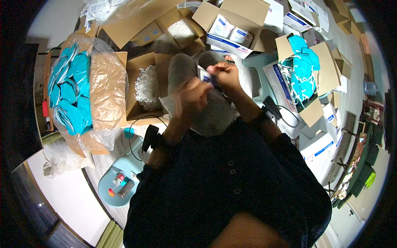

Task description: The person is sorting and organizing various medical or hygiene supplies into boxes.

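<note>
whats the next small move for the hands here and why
Probably slide the small white packet into the clear bag. The right hand pinches the packet just above the lap, and the left hand holds the bag right beside it, so the two are nearly together. Whether the bag's mouth is open is too blurred to tell.

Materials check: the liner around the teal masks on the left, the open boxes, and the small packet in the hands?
Liner: thin clear plastic film, glossy, crinkled with bright glints; teal masks show through it.
Open boxes: brown corrugated cardboard, matte, with creased flaps.
Small packet, between left hand and right hand: probably a white plastic or paper wrapper with blue print; too small to be sure.
</note>
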Tool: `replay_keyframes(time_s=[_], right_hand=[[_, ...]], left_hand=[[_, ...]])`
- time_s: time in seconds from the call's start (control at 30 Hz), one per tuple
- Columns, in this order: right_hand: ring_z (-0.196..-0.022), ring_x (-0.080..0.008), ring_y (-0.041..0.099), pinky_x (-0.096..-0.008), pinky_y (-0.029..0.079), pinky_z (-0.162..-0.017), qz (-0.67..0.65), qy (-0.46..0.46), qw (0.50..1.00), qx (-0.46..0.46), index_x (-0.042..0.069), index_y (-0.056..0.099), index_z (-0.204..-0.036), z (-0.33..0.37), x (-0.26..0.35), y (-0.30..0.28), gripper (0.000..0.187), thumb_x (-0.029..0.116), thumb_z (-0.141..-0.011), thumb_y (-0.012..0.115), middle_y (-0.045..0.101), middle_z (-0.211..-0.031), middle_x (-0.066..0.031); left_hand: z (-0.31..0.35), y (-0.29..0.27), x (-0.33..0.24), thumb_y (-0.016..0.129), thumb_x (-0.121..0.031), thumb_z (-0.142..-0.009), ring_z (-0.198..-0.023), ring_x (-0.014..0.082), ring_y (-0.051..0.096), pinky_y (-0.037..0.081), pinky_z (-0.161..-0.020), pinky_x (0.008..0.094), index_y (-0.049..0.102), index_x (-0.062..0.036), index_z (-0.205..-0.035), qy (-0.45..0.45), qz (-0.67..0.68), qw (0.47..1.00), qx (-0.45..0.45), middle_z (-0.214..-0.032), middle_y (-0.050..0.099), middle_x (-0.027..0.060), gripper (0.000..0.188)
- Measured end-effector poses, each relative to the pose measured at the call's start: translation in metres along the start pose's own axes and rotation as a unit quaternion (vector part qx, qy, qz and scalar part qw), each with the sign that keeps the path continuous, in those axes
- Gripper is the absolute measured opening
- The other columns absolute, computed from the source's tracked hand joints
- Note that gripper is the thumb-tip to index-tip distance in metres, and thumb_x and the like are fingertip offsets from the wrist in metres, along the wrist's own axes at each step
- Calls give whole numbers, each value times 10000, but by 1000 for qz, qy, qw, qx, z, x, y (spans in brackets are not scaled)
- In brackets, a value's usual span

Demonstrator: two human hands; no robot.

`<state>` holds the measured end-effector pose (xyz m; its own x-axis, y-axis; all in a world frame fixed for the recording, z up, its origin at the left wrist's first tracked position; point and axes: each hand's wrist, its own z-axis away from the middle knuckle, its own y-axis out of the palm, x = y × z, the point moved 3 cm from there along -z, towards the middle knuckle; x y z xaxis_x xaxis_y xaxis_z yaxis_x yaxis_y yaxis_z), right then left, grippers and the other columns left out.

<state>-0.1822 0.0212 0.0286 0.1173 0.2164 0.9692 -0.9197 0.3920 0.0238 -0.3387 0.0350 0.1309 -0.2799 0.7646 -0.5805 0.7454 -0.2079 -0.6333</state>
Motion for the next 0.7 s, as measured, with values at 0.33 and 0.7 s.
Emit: replay_keyframes(time_s=[0.33, 0.7], right_hand=[[-810, -167, 643, -276, 503, -722, 175, -133, 958, 182, 25, 673, -912, 2, -22, -17, 207, 61, -709, 695, 684, -895, -97], [-695, -33, 540, -205, 436, -617, -3, -20, 970, 242, 33, 704, -835, 1, 44, -8, 141, 173, -848, 710, 646, -754, 34]], left_hand=[[-15, -48, -27, 611, -58, -812, -632, 230, 608, 480, -564, 332, 680, -32, -811, -102, 85, 991, -2, -749, 627, 112, 74], [8, 11, 32, 651, -94, -831, -728, 309, 620, 481, -646, 367, 642, -37, -906, -154, 113, 977, 89, -812, 629, 129, 94]])
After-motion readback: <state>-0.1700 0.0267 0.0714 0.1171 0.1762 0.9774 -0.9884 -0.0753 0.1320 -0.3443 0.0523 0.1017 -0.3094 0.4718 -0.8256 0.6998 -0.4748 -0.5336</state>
